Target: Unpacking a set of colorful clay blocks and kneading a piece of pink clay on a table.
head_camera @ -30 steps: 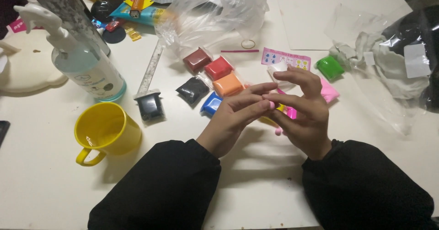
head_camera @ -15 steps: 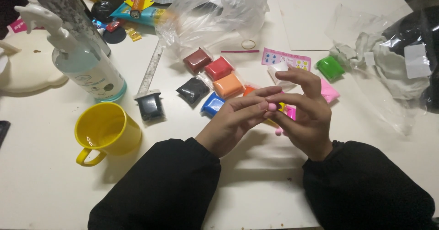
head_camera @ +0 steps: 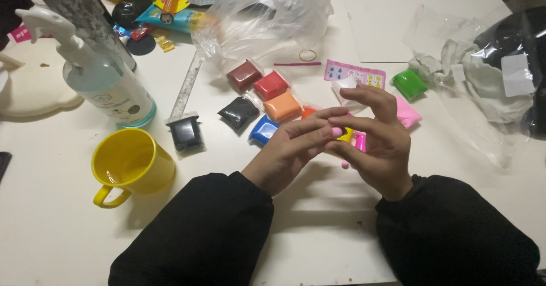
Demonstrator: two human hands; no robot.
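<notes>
Pink clay [head_camera: 336,132] is pinched between both hands' [head_camera: 341,141] fingertips; squeezed harder, it could be squashed.

White surface [head_camera: 68,217] carries: yellow mug [head_camera: 132,163], pump bottle [head_camera: 105,84], metal ruler [head_camera: 186,88], black clip [head_camera: 185,132], small clay packs in brown [head_camera: 244,75], red [head_camera: 271,85], orange [head_camera: 282,106], black [head_camera: 239,113], blue [head_camera: 263,129], green [head_camera: 409,83], clear plastic bag [head_camera: 267,18].
</notes>
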